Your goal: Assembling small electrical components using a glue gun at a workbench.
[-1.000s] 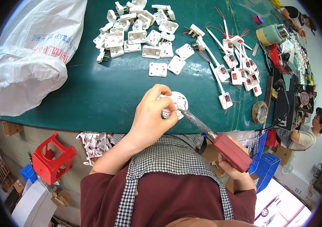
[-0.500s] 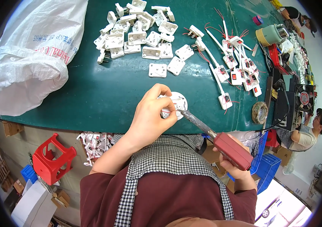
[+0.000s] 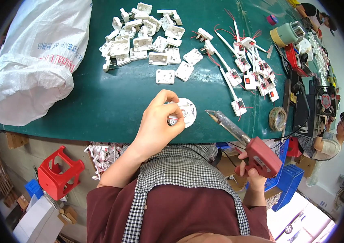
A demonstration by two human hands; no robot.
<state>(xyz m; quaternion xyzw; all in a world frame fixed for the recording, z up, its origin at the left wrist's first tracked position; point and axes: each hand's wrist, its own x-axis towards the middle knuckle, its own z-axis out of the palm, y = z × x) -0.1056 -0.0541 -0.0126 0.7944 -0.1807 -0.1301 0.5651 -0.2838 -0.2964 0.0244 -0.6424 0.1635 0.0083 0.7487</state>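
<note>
Bright light, glare on tabletop (image 3: 111, 97)

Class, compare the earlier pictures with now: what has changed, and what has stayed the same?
The right hand has drawn the red soldering tool away to the right, clear of the round white piece. Nothing was let go; the left hand still holds the piece.

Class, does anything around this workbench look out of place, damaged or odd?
Nothing looks spilled or plainly broken. Two things look grimy: the soldering iron in the right hand, its metal barrel stained, and the crusted brown ring-shaped object right of its tip. Both stand out against the white plug parts.
</note>
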